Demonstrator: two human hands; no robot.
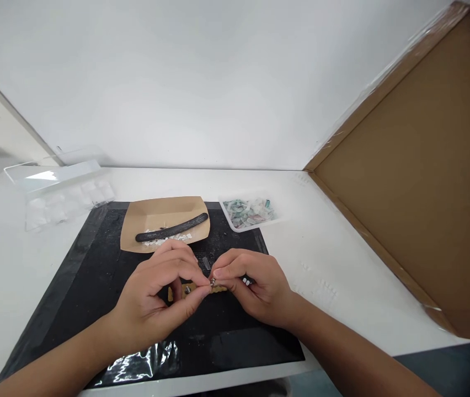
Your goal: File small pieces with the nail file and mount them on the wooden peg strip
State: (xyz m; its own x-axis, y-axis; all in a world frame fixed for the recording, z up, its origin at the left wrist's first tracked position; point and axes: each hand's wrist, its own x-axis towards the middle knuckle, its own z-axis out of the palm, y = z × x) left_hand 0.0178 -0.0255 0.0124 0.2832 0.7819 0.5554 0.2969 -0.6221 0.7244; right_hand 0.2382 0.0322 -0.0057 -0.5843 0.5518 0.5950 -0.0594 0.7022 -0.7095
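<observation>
Over the black mat point(239, 347), my left hand point(156, 292) and my right hand point(255, 281) meet fingertip to fingertip. Thumb and forefinger of each hand pinch a small shiny metal piece point(212, 282); its exact kind is too small to make out. Beneath the fingers lies a tan strip with a wavy edge point(194, 286), partly hidden by both hands. Another small silvery piece point(187, 289) shows on that strip. A clear nail tip point(206, 263) lies just beyond the fingers. Small white pieces point(246, 281) show by my right hand's fingers.
A brown paper tray point(144, 212) behind my hands holds a black curved nail file point(172, 227) and small white bits point(183, 237). To its right, a white tub point(235, 227) contains clear and greenish pieces. Clear plastic packaging point(69, 201) lies left; a cardboard panel point(409, 165) stands right.
</observation>
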